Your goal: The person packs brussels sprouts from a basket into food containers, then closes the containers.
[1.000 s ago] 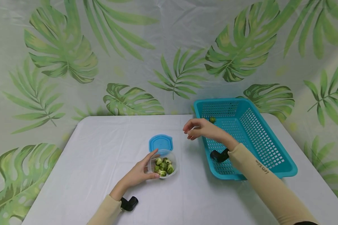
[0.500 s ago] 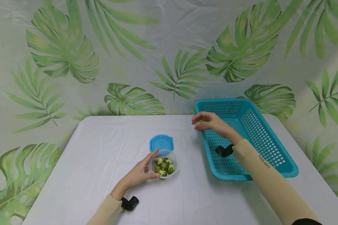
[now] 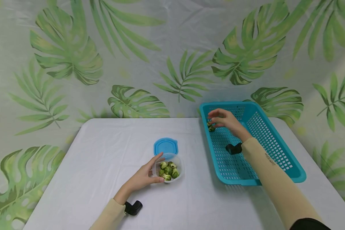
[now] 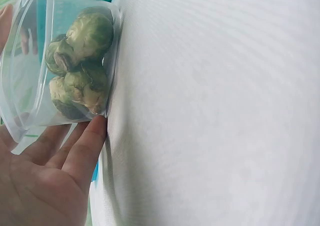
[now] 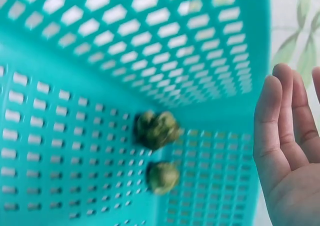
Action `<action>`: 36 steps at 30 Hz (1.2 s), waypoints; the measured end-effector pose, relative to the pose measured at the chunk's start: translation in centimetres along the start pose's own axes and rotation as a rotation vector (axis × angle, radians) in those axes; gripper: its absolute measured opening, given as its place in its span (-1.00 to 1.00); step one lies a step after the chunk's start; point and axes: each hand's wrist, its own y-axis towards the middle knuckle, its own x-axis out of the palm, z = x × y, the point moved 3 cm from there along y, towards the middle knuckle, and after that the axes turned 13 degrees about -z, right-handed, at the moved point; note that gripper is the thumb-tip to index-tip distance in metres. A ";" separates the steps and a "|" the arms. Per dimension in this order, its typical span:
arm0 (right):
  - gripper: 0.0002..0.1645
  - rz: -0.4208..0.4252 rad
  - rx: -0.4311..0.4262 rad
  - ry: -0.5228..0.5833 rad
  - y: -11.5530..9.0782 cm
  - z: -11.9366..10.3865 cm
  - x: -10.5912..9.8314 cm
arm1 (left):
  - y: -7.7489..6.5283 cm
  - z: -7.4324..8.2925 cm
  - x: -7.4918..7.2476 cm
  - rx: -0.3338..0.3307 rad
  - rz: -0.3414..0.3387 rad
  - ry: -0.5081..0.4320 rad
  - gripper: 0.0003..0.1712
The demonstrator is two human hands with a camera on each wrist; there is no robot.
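My left hand holds a clear plastic container on the white table, thumb on the near side and fingers on the far side. Several Brussels sprouts lie inside it; the left wrist view shows them through the wall. Over the far left corner of a turquoise basket, my right hand hovers with its fingers loosely bent and nothing between them. Below its fingertips, Brussels sprouts sit in that corner. The right wrist view shows a clump of sprouts and a single sprout beside it.
A blue lid lies on the table right behind the container. The basket takes up the table's right side, its perforated walls rising around the sprouts. A leaf-patterned curtain hangs behind the table's far edge.
My right hand has moved right, from beside the basket, across its left rim and in over the far left corner. The left hand and the container have stayed in place.
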 end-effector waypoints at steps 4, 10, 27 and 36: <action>-0.50 0.011 0.042 -0.012 0.0 0.9 -0.7 | -0.2 1.7 0.0 -0.001 -0.007 -0.008 0.04; -0.46 -0.004 0.131 0.017 0.1 1.9 -1.2 | -0.4 2.4 -0.1 0.005 -0.014 -0.008 0.02; -0.42 -0.100 0.286 -0.062 0.6 4.8 -2.0 | -0.4 2.3 -0.1 -0.008 -0.010 -0.012 0.02; -0.39 -0.141 0.361 -0.128 0.7 5.3 -1.5 | -0.4 2.2 -0.1 0.002 -0.011 -0.005 0.03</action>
